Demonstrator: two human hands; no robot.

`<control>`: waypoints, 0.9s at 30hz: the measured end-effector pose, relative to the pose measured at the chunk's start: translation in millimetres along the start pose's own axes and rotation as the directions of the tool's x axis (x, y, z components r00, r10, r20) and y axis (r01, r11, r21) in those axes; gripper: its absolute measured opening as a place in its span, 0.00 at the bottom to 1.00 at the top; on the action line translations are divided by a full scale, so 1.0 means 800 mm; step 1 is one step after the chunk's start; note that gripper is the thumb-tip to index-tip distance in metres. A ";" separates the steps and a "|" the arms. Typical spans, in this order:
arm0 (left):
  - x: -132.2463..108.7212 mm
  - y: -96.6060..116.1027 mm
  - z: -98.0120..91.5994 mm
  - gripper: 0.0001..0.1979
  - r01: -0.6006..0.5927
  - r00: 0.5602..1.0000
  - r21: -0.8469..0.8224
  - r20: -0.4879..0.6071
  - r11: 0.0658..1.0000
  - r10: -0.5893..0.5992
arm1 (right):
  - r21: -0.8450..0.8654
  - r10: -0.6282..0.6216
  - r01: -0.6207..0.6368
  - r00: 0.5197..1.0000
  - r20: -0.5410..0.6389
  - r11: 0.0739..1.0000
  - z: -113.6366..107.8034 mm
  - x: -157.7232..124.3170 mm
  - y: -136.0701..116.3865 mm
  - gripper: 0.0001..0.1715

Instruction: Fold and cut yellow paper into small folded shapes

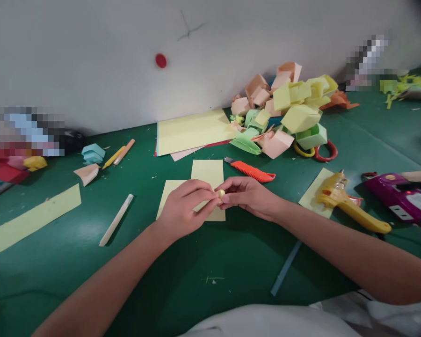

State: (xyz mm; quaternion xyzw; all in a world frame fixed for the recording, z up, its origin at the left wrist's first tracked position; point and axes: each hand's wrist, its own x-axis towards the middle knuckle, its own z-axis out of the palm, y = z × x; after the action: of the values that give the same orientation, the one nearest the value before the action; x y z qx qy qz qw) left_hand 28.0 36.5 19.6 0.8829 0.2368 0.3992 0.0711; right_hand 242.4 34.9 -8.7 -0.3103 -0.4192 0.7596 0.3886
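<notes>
Between the fingertips of both hands is a small pale-yellow rolled piece of paper (221, 193), mostly covered by the fingers. My left hand (187, 206) pinches it from the left, and my right hand (247, 196) grips it from the right. Below them, light-yellow paper sheets (207, 169) lie on the green table. Just beyond my right hand rests an orange utility knife (250, 170) with its blade end pointing left.
Folded paper pieces (291, 110) are heaped at the back right, near red-and-yellow-handled scissors (326, 150). A yellow glue gun (354, 201) and a purple device (400, 196) stand to the right. Leftward lie a white stick (116, 220) and a yellow strip (38, 217). A wall rises behind.
</notes>
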 end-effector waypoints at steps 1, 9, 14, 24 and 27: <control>0.001 0.001 0.000 0.01 0.036 0.999 -0.023 0.007 0.999 -0.035 | -0.005 0.002 -0.002 1.000 0.004 1.000 0.000 0.000 0.000 0.16; 0.001 0.002 0.000 0.09 0.288 0.951 -0.125 0.155 0.950 -0.268 | -0.060 0.030 -0.026 0.997 0.070 0.998 -0.004 0.001 -0.002 0.16; 0.004 0.008 -0.003 0.08 0.269 0.957 -0.160 0.159 0.950 -0.244 | -0.098 0.016 -0.008 0.997 0.081 0.995 -0.004 0.000 -0.003 0.25; 0.006 0.006 -0.006 0.05 0.300 0.937 -0.188 0.244 0.935 -0.252 | -0.164 0.009 0.018 0.987 0.158 0.986 -0.007 -0.001 -0.003 0.25; 0.008 0.006 -0.009 0.05 0.314 0.923 -0.208 0.296 0.926 -0.247 | -0.169 0.015 0.017 0.983 0.185 0.985 -0.007 -0.001 -0.005 0.24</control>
State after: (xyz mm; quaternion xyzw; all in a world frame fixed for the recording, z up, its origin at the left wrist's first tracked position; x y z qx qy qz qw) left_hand 27.9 35.0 29.9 0.8685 0.2974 0.2901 0.2702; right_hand 248.8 37.5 -7.9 -0.2698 -0.5171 0.7466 0.3201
